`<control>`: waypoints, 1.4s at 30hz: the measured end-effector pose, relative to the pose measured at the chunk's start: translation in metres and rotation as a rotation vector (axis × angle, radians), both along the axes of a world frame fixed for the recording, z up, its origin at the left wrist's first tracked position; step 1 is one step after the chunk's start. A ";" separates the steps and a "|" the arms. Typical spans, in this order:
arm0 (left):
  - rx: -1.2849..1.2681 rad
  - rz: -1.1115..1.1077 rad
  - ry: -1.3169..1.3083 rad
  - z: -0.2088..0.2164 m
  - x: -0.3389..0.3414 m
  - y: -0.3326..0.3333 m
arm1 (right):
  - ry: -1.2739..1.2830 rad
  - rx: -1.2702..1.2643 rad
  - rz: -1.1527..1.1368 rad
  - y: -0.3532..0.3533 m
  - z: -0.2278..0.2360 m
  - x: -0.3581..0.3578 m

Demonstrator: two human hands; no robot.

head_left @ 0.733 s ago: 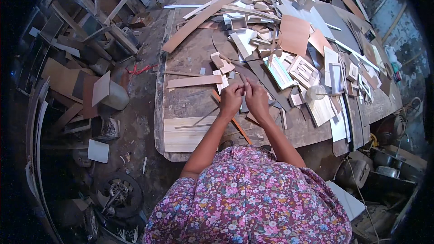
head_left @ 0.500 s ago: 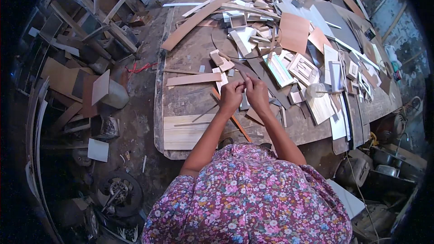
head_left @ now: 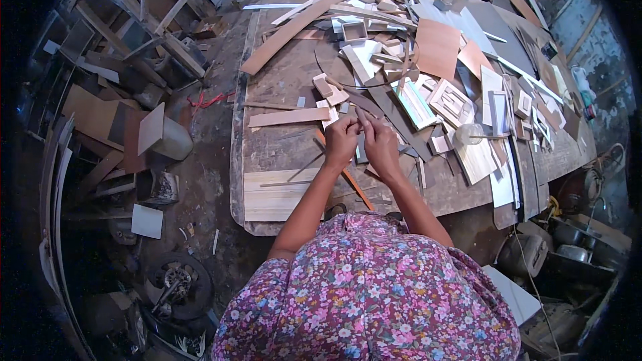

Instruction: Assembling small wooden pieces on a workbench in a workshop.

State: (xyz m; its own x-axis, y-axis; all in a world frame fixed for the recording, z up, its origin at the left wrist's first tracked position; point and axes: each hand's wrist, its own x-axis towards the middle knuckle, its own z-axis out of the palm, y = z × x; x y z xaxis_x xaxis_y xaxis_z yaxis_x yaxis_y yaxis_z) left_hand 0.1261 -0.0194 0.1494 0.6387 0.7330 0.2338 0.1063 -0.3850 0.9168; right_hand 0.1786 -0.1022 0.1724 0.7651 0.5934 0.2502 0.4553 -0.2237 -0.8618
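Observation:
Above the near middle of the worktable (head_left: 281, 97), my two hands are raised close together. A small, thin grey-brown strip (head_left: 362, 116) stands up from between the fingers. My right hand (head_left: 382, 146) pinches it, and the curled fingers of my left hand (head_left: 342, 142) meet its lower part. Much of the strip is hidden by the fingers. Behind them on the table lie a curved dark strip (head_left: 364, 102) and small wooden blocks (head_left: 328, 89). A slim orange strip (head_left: 357, 190) slants beneath my wrists.
Wooden offcuts and small frames (head_left: 451, 101) crowd the table's right half, with a clear plastic cup (head_left: 467, 135) among them. A long board (head_left: 294, 30) lies far left, a pale plank (head_left: 274, 195) near left. Leaning timber (head_left: 134, 20) and a wheel (head_left: 177, 284) stand on the left floor.
My hands stay together in nearly the same place. The fingers have shifted slightly, and the strip's upper end now shows more. The whole view has moved a little.

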 end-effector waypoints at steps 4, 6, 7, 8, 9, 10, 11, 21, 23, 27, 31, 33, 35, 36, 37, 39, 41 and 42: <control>-0.018 -0.071 -0.121 -0.004 0.003 -0.004 | 0.000 -0.002 -0.006 0.004 -0.003 0.016; 0.011 -0.063 -0.087 -0.003 0.001 -0.003 | 0.128 -0.077 -0.039 0.006 0.009 0.009; 0.010 -0.064 -0.085 -0.004 0.001 -0.001 | 0.130 -0.078 -0.040 0.004 0.011 0.004; -0.032 -0.037 -0.077 -0.005 0.000 -0.001 | 0.096 -0.075 -0.027 0.001 0.011 -0.001; -0.074 -0.010 -0.069 -0.007 -0.001 -0.001 | 0.063 -0.072 -0.012 0.000 0.012 -0.004; -0.025 -0.014 -0.046 -0.008 -0.001 0.001 | 0.037 -0.075 -0.009 0.000 0.013 -0.004; -0.027 -0.016 -0.045 -0.008 0.000 -0.001 | 0.073 -0.071 -0.012 0.000 0.010 0.001; 0.014 -0.013 -0.050 -0.004 0.001 0.001 | 0.019 -0.022 -0.053 0.001 0.001 0.001; 0.046 -0.024 -0.109 -0.004 0.002 -0.004 | 0.027 -0.102 -0.070 0.006 -0.006 0.013; 0.067 0.007 -0.108 -0.005 0.002 -0.004 | -0.092 -0.040 -0.058 0.001 -0.008 0.003; 0.060 -0.006 -0.105 -0.009 0.003 -0.003 | -0.094 -0.022 -0.013 0.000 -0.006 0.003; 0.094 -0.018 -0.146 -0.016 0.004 -0.004 | -0.035 -0.039 -0.015 0.002 0.002 0.008; 0.132 -0.004 -0.119 -0.013 0.006 -0.001 | -0.050 0.001 -0.039 0.007 0.003 0.009; 0.128 -0.006 -0.116 -0.009 0.005 -0.002 | -0.066 -0.033 -0.030 0.005 0.002 0.006; 0.053 0.016 -0.082 -0.007 0.003 -0.003 | -0.082 -0.066 -0.020 0.001 0.001 0.000; 0.066 0.041 -0.050 -0.011 0.002 0.001 | -0.041 0.057 -0.036 0.003 -0.003 -0.004; 0.079 0.015 -0.104 -0.010 0.002 -0.002 | -0.057 -0.093 -0.031 0.003 -0.001 0.002; 0.093 -0.013 -0.159 -0.008 0.002 -0.005 | -0.048 -0.076 -0.039 0.005 -0.001 0.007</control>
State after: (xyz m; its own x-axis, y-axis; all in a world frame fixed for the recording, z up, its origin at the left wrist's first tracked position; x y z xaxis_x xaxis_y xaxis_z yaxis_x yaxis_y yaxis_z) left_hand 0.1277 -0.0242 0.1414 0.5974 0.6958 0.3986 -0.0421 -0.4692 0.8821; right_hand 0.1852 -0.0968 0.1718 0.7762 0.5822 0.2421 0.4851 -0.3061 -0.8191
